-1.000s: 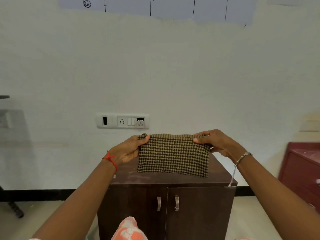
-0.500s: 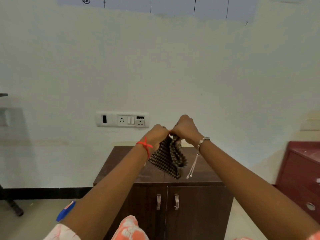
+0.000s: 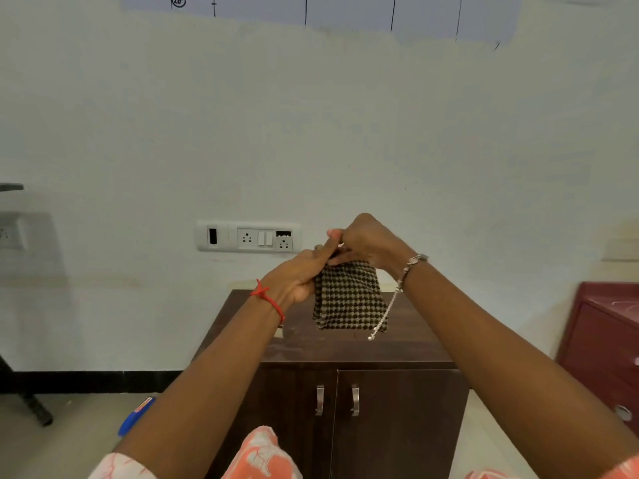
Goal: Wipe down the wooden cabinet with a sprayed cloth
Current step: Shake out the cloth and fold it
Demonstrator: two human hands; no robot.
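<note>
Above the cabinet, both hands pinch the cloth.

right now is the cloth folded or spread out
Folded: the checked cloth hangs as a narrow layered panel, its top pinched by left hand and right hand above the cabinet.

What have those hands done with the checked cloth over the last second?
The left hand and right hand came together, folding the brown-and-cream checked cloth from a wide stretched strip into a narrower hanging panel. Both still pinch its top edge, above the dark wooden cabinet. The cabinet, its doors shut, and the white wall socket panel stayed as they were.
</note>
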